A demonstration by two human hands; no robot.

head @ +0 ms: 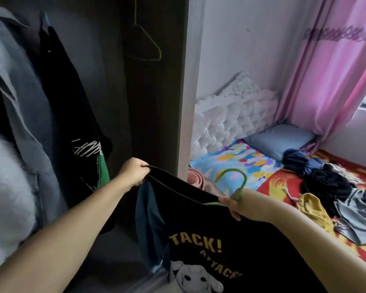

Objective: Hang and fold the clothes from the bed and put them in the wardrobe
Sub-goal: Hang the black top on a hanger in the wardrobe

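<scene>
One black T-shirt (pixel 230 235) — yellow "ATTACK!" print, white dog — held before the wardrobe (pixel 156 102). Left hand (pixel 133 173) pinches its shoulder edge; right hand (pixel 239 205) grips the green hanger (pixel 241 178). Wardrobe holds three hung garments and one bare hanger (pixel 148 43). Clothes heap (pixel 330 187) lies on the bed (pixel 273 182).

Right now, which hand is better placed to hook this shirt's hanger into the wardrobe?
Probably the right hand: it already grips the green hanger at its hook. The left hand only pinches the black T-shirt at its shoulder.
</scene>
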